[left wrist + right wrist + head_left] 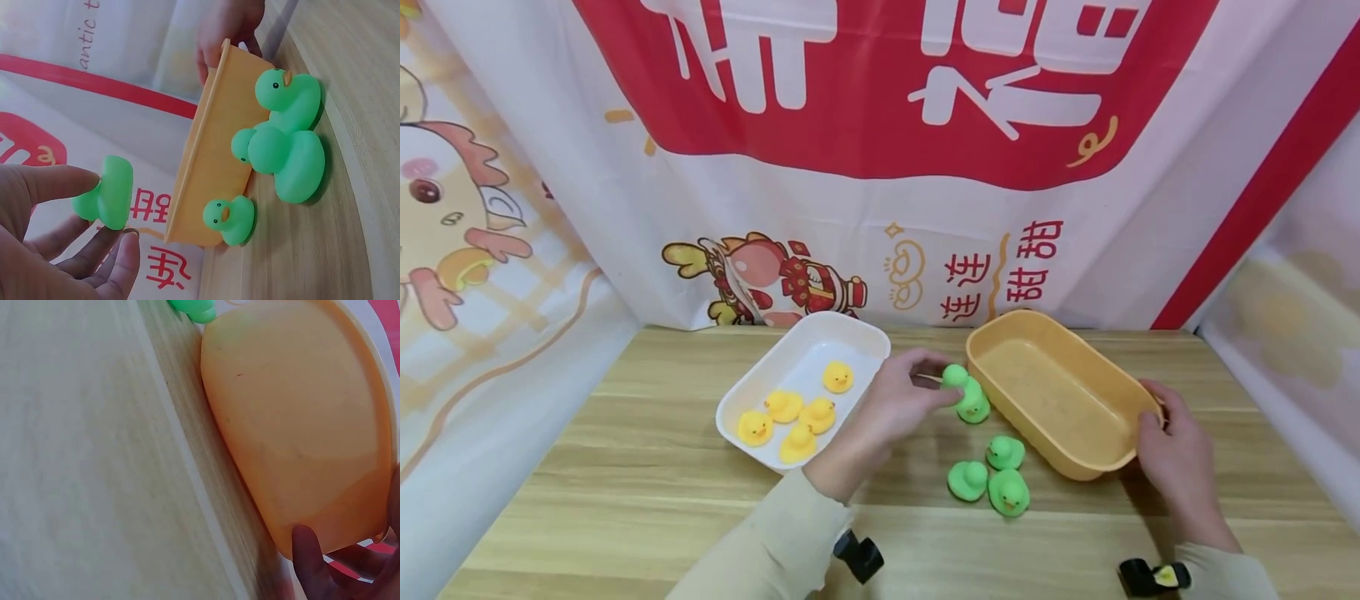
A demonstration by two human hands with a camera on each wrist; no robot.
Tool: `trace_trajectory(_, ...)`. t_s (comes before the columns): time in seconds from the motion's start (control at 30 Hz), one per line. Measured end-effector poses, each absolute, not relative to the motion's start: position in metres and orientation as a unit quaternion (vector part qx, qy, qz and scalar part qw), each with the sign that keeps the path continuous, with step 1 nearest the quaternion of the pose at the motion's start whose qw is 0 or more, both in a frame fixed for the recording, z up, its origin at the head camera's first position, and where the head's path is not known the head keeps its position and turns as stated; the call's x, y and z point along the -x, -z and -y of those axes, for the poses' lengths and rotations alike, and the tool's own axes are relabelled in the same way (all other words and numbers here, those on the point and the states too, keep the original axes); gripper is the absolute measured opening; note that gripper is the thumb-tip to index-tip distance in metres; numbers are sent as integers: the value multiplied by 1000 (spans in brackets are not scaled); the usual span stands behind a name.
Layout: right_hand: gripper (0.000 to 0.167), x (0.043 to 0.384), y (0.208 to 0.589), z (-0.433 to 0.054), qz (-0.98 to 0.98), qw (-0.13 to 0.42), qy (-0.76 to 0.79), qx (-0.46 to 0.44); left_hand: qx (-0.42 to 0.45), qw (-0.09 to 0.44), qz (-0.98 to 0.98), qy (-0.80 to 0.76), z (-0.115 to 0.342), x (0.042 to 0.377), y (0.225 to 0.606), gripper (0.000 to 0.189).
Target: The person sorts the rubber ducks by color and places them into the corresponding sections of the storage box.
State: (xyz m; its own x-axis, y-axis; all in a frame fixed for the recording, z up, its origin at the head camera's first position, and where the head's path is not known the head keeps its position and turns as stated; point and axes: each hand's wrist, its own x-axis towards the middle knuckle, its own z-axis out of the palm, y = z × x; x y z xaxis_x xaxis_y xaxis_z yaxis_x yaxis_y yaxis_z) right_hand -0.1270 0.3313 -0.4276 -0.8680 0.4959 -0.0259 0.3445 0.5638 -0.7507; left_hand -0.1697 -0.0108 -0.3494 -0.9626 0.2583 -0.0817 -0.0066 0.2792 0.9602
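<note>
Pinched between the thumb and fingers of my left grip (895,398) is one green duck (117,192), held above the counter (587,500), with the fingers spread only as wide as its body. My right grip (1178,450) is closed around the right-hand end of the orange tub (1060,392), steadying it, I judge. That tub shows no duck inside, so I take the green share of this sorting to be barely begun. Left of it sits the white tub (811,360), slanted on the counter. Five yellow ducks (838,377) lie in it and I see none outside, so the yellow share looks finished. Smallest come the green ducks, all left to do: mine hangs just outside the orange tub's left side; one loose green duck (973,404) sits close below it, and three more green ducks (1009,493) cluster nearer me, touching or nearly so.
</note>
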Motion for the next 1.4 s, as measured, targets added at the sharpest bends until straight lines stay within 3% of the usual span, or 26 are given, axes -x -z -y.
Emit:
trace_trajectory(0.3,57,126,428,-334,874,102,-407,244,-106,138,-791,-586,-29,182,351,32)
trace_trajectory(0.7,55,122,433,-344,887,115,-383,231,-164,125,-832,-514,-111,192,371,22)
trace_trajectory(1.4,53,129,434,-332,871,137,-407,237,-278,113,-928,-220,-158,211,394,13)
